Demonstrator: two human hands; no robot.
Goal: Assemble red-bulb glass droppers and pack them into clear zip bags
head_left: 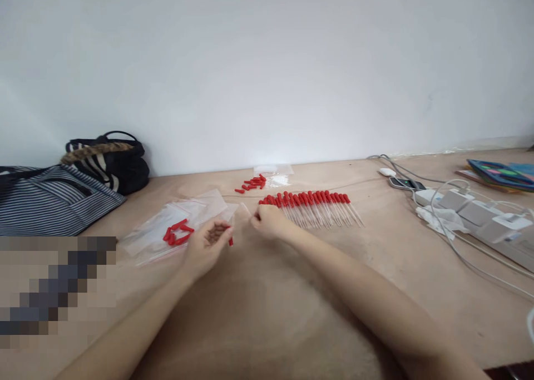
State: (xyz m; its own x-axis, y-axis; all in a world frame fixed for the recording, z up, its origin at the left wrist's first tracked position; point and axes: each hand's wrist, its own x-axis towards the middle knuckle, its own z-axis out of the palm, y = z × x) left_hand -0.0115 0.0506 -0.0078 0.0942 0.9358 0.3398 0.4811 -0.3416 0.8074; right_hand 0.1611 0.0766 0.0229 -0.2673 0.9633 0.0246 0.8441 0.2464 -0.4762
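Note:
My left hand (pixel 212 241) pinches a red rubber bulb (pixel 231 240) between thumb and fingertips, its end pointing down. Close to its right, my right hand (pixel 269 221) is closed. A pale, clear strip (pixel 246 209) shows by its fingertips, but what the fingers hold is hard to make out. Past that hand lies a row of droppers (pixel 317 205), clear thin tubes with red bulbs at the far end. Loose red bulbs (pixel 178 232) rest on clear zip bags (pixel 146 238) beside my left hand. Another small heap of red bulbs (pixel 253 183) lies farther back.
A clear plastic bag (pixel 273 174) lies near the wall. Striped bags (pixel 58 202) and a black bag (pixel 133 166) stand on the left. At right are a power strip with white chargers (pixel 479 213), cables, a phone (pixel 406 184) and colourful flat items (pixel 500 174).

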